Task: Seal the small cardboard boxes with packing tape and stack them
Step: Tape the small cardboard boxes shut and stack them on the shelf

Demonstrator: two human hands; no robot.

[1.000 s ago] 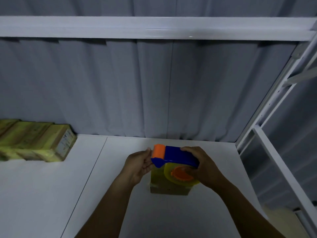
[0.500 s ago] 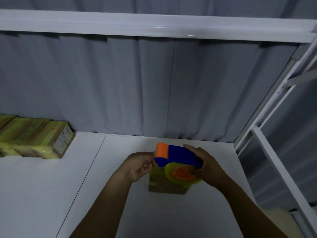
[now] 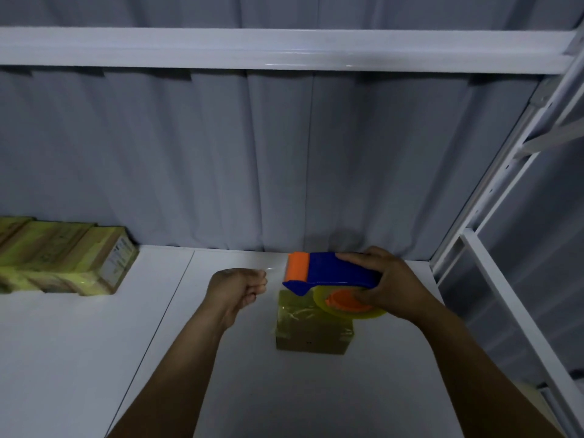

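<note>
On the white bench [image 3: 94,358], just right of the seam that runs across its top, sits a small cardboard box [image 3: 313,330]. Its upper face and sides are covered in wrinkled yellowish tape, and bare brown card shows along its near side. Above its far edge hangs a tape dispenser [image 3: 331,273] with a blue body and an orange roller at its left end. The yellow tape roll [image 3: 347,303] on its orange hub overlaps the box from this view; whether the roll touches the box cannot be told.

The right hand [image 3: 385,289] grips the dispenser from the right, with its fingers curled over the blue top and its thumb against the hub. The left hand [image 3: 237,289] is held to the left of the roller and apart from it. Its fingers are curled in, and thumb and forefinger pinch the end of a faint, clear tape strip [image 3: 274,269] that stretches across to the roller.

Well apart, at the far left of the bench, lie stacked boxes [image 3: 63,257] wrapped in the same yellow tape, one with a printed label on its end. A grey curtain [image 3: 221,153] hangs behind the bench, a white beam [image 3: 284,49] crosses overhead, and a white metal frame [image 3: 505,279] slants down the right side.
</note>
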